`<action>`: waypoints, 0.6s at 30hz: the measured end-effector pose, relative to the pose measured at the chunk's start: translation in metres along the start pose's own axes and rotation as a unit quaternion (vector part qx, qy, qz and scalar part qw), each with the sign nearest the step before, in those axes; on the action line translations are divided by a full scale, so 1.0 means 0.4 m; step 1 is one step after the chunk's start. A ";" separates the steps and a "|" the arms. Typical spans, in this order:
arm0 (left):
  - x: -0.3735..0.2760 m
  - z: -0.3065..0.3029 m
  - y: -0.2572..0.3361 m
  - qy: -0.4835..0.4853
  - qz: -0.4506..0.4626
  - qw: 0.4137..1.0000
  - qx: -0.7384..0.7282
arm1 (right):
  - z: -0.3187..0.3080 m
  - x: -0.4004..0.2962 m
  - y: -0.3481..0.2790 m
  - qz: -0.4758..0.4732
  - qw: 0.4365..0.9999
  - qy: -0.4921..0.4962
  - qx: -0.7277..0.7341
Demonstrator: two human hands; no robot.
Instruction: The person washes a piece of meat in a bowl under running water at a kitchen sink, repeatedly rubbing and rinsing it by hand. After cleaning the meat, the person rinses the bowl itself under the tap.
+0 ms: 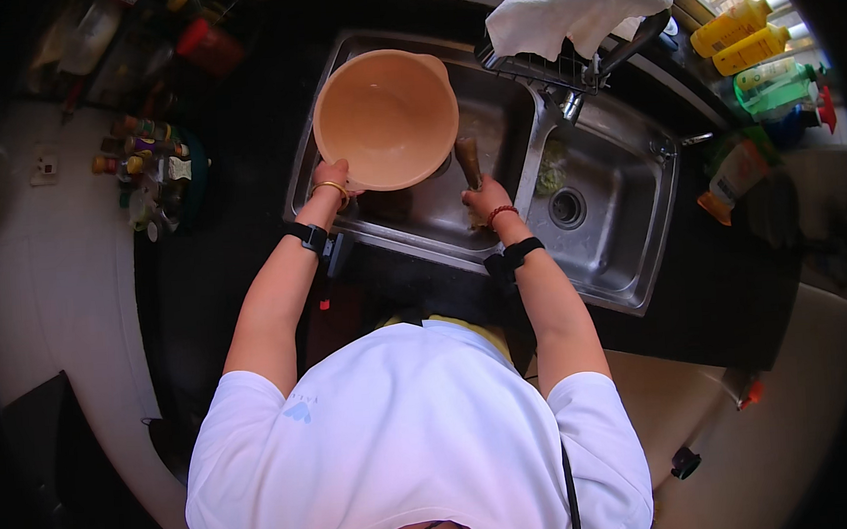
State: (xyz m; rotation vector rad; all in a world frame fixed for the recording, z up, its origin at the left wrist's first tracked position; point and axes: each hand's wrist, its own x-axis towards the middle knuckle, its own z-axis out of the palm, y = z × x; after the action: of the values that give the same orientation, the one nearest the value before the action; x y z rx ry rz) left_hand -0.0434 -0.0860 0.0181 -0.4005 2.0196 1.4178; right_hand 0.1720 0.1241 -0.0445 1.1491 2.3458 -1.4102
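My left hand [332, 176] grips the near-left rim of a peach-coloured plastic bowl [387, 123], thumb over the edge. The bowl has a small spout and is tilted toward me over the left basin [487, 103] of a stainless-steel double sink. No contents show inside it. Right of the bowl, my right hand [489, 198] is closed around a brown, stick-shaped thing [468, 163] with its thicker end pointing away from me. Something pale and ragged [477, 218] shows below that hand; I cannot tell whether it belongs to the stick.
The right basin holds green scraps [552, 168] beside its drain [568, 208]. A faucet [571, 107] and a wire rack [543, 71] with a white cloth [575, 12] stand behind. Yellow bottles [734, 29] line the window side. Seasoning bottles [148, 149] crowd the left counter.
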 end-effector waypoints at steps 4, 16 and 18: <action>-0.031 0.018 0.045 -0.033 0.074 0.997 -0.012 | 0.070 0.000 0.021 -0.075 0.964 -0.140 -0.214; -0.106 0.098 0.046 -0.121 -0.014 0.992 -0.004 | -0.344 -0.011 -0.171 -0.077 0.947 0.312 -0.017; -0.115 0.106 0.035 -0.123 -0.013 0.992 -0.012 | -0.368 -0.016 -0.179 -0.057 0.967 0.247 -0.030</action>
State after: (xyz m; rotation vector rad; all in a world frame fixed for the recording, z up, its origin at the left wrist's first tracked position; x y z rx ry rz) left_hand -0.0033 -0.0467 0.0485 -0.2479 1.7942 1.4032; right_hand 0.1608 0.2221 0.0864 1.5139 2.8018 -1.1758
